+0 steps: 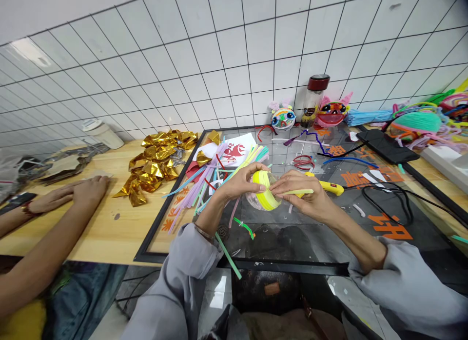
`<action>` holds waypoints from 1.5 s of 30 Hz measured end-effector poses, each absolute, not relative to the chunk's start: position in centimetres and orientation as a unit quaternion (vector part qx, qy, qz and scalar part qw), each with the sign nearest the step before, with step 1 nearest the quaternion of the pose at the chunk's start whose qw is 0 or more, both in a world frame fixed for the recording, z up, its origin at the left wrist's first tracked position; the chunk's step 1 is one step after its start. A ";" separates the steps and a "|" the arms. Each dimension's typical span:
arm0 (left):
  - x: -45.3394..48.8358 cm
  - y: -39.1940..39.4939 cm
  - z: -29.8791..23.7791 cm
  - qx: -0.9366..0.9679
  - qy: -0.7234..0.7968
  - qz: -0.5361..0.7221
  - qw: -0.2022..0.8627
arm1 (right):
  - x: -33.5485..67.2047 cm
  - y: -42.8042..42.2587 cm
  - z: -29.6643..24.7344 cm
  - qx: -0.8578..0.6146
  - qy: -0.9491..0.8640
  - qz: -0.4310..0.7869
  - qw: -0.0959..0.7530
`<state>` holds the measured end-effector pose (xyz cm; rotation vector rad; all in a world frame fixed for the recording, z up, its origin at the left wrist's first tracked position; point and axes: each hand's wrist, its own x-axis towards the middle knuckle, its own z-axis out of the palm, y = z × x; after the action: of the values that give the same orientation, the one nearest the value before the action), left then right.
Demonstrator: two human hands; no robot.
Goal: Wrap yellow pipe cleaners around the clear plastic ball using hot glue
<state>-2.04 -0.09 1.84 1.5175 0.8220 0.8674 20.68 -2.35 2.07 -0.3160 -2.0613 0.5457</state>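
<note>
My left hand (pixel 243 181) is closed around a clear plastic round piece wrapped in yellow pipe cleaner (pixel 268 199), held above the dark board. With fingers pinched, my right hand (pixel 302 191) presses at the right side of this wrap. A pale yellow strip end (pixel 306 191) sticks out from between its fingers. Just behind the right hand lies a yellow glue gun (pixel 332 188), partly hidden by it. To the left of my left hand, a pile of pastel pipe cleaners (pixel 199 181) spreads over the board. Red-handled scissors (pixel 304 162) rest farther back.
Gold foil (pixel 149 164) lies left, near another person's resting arms (pixel 69 203). Along the wall stand two decorated faces, the nearer-left one (pixel 282 116) beside a glass bottle (pixel 314 101). A black phone (pixel 387 146) and looping black cable (pixel 387 210) are right.
</note>
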 end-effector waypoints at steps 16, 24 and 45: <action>-2.0 0.3 1.5 0.639 0.361 0.383 0.561 | 20.5 -2.2 1.7 -0.139 -0.845 0.198 0.477; -2.2 0.2 1.7 0.659 0.387 0.374 0.525 | 20.6 -2.0 1.6 -0.160 -0.839 0.213 0.475; -1.9 0.0 1.1 0.664 0.325 0.445 0.506 | 20.6 -1.9 1.9 -0.164 -0.834 0.190 0.492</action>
<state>-1.89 0.04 1.13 1.6013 0.7834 1.0724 20.61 -1.91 1.93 -0.3976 -2.0241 0.4614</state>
